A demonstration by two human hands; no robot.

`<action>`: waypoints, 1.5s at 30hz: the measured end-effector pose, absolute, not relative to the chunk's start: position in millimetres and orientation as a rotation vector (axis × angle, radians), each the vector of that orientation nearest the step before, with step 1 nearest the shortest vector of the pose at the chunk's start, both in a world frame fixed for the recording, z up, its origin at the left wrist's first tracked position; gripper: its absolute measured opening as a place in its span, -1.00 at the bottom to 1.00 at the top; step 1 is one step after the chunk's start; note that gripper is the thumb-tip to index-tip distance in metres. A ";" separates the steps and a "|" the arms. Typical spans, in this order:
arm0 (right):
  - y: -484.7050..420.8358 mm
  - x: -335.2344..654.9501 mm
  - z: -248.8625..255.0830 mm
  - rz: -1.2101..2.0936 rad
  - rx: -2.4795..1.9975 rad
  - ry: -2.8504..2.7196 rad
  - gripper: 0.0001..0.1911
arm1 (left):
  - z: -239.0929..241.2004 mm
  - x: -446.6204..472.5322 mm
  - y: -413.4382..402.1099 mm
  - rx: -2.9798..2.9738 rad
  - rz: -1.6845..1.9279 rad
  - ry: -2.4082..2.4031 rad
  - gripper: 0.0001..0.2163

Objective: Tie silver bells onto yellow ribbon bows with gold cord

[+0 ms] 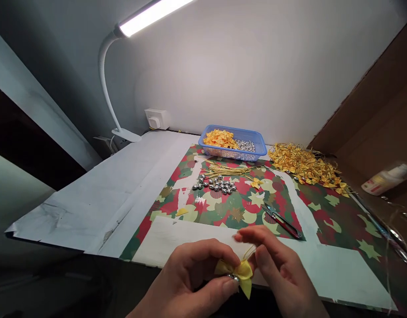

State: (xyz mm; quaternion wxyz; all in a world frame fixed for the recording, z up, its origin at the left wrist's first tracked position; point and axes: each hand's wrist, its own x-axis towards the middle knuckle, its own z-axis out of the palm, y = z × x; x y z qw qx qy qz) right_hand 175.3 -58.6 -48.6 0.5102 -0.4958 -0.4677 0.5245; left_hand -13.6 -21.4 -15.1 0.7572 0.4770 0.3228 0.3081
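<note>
My left hand (203,274) pinches a yellow ribbon bow (245,270) between thumb and fingers, low at the table's front edge. Small silver bells (233,277) show under the bow's knot, partly covered by my left thumb. A thin gold cord (249,251) rises from the bow toward my right hand (283,269). The right hand is curled beside the bow, its index finger stretched over the cord and its thumb close by. Its other fingers are partly hidden, where the cord runs in among them.
Loose silver bells (219,184), gold cords (228,169), a single bow (256,183) and thread snips (283,221) lie on the patterned sheet. Behind stands a blue basket (234,152) of bows and bells. A heap of finished-looking bows (302,165), a bottle (385,180) and a lamp (105,75) are around.
</note>
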 end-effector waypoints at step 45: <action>-46.7 193.0 -53.5 0.910 -1.373 -1.467 -0.67 | -34.3 -2.7 -3.1 1.126 0.632 0.928 -0.76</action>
